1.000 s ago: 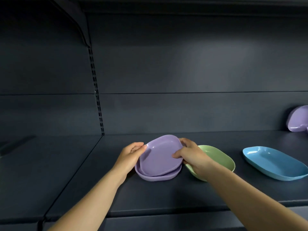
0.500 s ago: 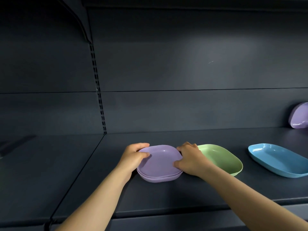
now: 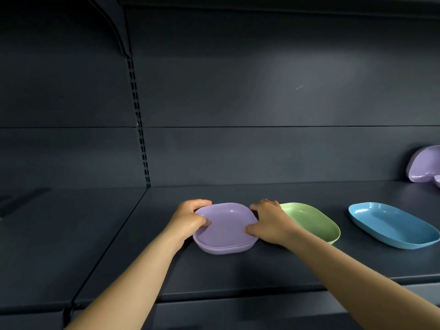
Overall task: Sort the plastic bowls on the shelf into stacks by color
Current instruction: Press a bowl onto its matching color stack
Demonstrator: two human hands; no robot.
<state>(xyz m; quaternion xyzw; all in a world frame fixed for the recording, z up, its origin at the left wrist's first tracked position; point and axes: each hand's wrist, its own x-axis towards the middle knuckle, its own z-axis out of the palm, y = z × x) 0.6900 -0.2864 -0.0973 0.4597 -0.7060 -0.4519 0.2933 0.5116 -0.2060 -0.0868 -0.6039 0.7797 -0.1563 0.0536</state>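
I am looking into a dark grey metal shelving unit. Its back panel [image 3: 262,79] fills most of my view, split by a thin horizontal seam halfway up. A slotted upright rail [image 3: 139,125] runs down the left side, with a bracket arm [image 3: 114,25] angling out near the top. The shelf deck [image 3: 238,270] is matte grey; a neighbouring deck [image 3: 59,234] sits left. Soft light falls on the panel's upper right, perhaps from overhead.
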